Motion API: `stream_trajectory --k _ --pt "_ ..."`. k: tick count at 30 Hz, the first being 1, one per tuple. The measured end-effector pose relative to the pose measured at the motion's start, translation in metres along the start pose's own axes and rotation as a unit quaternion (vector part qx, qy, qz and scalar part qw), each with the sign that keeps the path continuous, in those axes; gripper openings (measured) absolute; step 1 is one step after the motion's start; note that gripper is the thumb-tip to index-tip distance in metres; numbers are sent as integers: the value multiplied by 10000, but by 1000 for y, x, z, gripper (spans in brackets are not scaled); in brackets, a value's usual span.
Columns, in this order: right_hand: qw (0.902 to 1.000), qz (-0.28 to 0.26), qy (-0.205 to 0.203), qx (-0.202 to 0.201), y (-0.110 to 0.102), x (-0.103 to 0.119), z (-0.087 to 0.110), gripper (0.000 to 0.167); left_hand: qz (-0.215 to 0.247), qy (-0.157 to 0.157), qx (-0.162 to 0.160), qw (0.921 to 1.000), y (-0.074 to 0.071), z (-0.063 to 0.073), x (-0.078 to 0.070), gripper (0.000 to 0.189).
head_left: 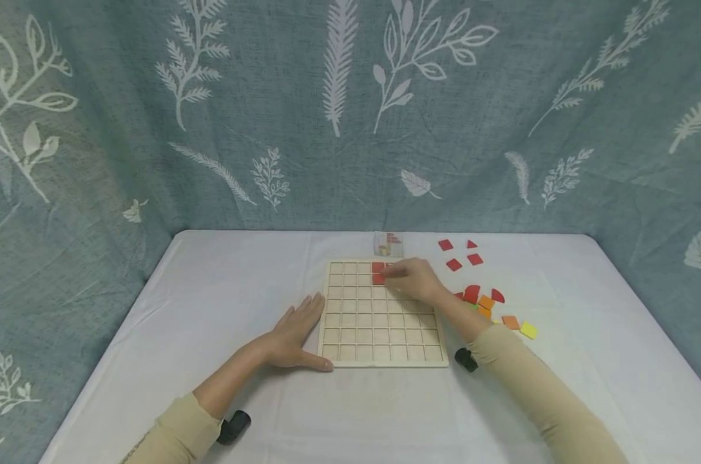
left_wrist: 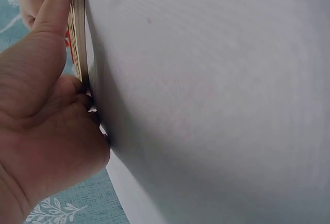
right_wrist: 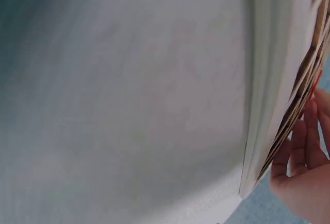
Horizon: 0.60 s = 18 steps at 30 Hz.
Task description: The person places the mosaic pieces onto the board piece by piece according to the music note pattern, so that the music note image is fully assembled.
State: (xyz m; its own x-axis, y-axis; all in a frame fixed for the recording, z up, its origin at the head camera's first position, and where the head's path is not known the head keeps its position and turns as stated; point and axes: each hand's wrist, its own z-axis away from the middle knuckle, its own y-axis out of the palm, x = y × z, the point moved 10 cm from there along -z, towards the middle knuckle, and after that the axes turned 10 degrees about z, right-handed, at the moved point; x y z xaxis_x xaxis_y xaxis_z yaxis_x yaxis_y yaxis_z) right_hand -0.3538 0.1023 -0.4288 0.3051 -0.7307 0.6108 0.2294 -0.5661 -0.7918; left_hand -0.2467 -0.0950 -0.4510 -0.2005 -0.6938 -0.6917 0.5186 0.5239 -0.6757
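Observation:
A square wooden grid board lies on the white table. My left hand rests at its left side, fingers stretched along the edge and thumb at the near left corner. In the left wrist view that hand is up against the board's side. Over the far rows, my right hand reaches in with bent fingers. Red tiles sit in the grid at its fingertips. In the right wrist view a thin red tile stands tilted at the fingertips of the right hand, pinched there.
Loose red pieces lie beyond the board on the right. Nearer, partly behind the right forearm, are orange tiles, a yellow tile and red curved pieces. A small printed card lies behind the board. A patterned curtain hangs behind the table.

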Motion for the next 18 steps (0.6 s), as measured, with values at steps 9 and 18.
stream_trajectory --k 9,18 --pt "9839 -1240 1288 16 -18 -32 19 35 -36 9 -48 10000 0 -1 0 125" --pt "9647 -1481 2162 -272 -62 -99 58 46 -51 14 -16 10000 1 -1 3 125"
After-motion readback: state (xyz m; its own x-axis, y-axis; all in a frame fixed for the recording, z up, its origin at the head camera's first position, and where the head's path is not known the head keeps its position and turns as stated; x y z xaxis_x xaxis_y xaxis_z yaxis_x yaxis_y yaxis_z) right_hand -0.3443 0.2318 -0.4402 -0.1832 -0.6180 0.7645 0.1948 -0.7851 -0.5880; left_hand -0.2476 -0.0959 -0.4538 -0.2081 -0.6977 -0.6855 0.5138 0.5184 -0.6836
